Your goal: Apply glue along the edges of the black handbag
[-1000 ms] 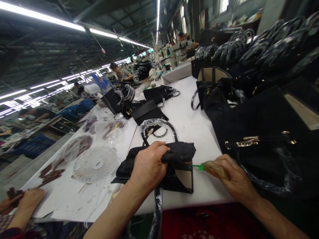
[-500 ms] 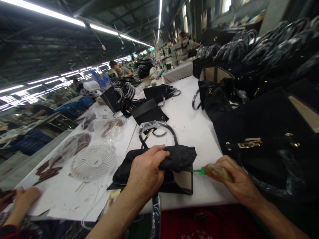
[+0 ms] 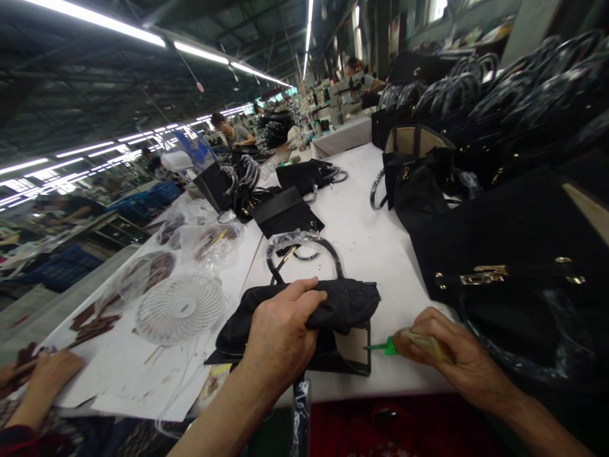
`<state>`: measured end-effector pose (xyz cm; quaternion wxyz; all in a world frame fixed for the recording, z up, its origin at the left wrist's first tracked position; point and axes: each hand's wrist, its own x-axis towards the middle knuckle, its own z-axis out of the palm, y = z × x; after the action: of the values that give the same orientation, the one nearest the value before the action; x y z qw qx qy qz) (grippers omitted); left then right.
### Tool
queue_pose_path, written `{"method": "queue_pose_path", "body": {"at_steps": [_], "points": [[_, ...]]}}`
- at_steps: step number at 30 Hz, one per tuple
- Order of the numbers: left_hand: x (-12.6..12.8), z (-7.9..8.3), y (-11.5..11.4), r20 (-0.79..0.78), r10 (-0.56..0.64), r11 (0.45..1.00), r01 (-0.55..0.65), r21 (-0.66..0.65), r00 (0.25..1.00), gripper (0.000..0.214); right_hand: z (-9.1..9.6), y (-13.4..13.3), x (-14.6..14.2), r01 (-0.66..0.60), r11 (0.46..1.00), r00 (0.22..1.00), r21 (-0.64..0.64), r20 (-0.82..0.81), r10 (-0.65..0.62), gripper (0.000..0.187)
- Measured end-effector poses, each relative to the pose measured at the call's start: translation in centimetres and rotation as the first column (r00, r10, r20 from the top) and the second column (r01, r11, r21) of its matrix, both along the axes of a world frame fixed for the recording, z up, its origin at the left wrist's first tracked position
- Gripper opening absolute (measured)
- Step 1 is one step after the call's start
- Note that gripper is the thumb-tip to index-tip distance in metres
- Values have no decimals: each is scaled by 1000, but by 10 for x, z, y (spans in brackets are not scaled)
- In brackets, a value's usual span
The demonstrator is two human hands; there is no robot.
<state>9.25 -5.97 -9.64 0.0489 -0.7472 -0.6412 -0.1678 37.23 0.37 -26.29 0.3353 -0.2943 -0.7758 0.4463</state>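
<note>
A black handbag [image 3: 352, 301] lies folded on the white table in front of me, its beige inner side [image 3: 352, 349] showing at the right end. My left hand [image 3: 285, 327] presses and grips the bag's dark fabric, thumb and fingers closed over it. One wrapped handle [image 3: 304, 238] arches up behind the bag; another wrapped handle [image 3: 301, 412] hangs over the table's front edge. In my right hand [image 3: 442, 346] is a yellowish squeeze bottle [image 3: 416, 343] with a green nozzle [image 3: 380, 347]. The nozzle's tip points left at the edge of the beige panel; whether it touches cannot be made out.
A white round fan [image 3: 183, 308] and plastic bags of brown pieces [image 3: 147, 270] lie on the left. A co-worker's hand [image 3: 54, 374] is at the lower left. Black bags [image 3: 514, 235] crowd the right side, and flat black bag parts [image 3: 288, 216] lie ahead.
My right hand and the bottle have moved down a little, taking the nozzle from under the folded fabric to the panel's lower edge. My left hand keeps its grip on the bag.
</note>
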Motion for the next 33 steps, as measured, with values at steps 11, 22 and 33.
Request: {"method": "queue_pose_path", "body": {"at_steps": [11, 22, 33], "points": [[3, 1, -5, -5, -46, 997, 46, 57, 999, 37, -3, -2, 1, 42, 999, 999, -23, -10, -43, 10], [4, 4, -7, -4, -63, 995, 64, 70, 998, 37, -5, -7, 4, 101, 995, 994, -23, -34, -102, 9], [3, 4, -6, 3, -49, 997, 49, 54, 999, 36, -10, -9, 8, 37, 998, 999, -49, -19, -38, 9]]}}
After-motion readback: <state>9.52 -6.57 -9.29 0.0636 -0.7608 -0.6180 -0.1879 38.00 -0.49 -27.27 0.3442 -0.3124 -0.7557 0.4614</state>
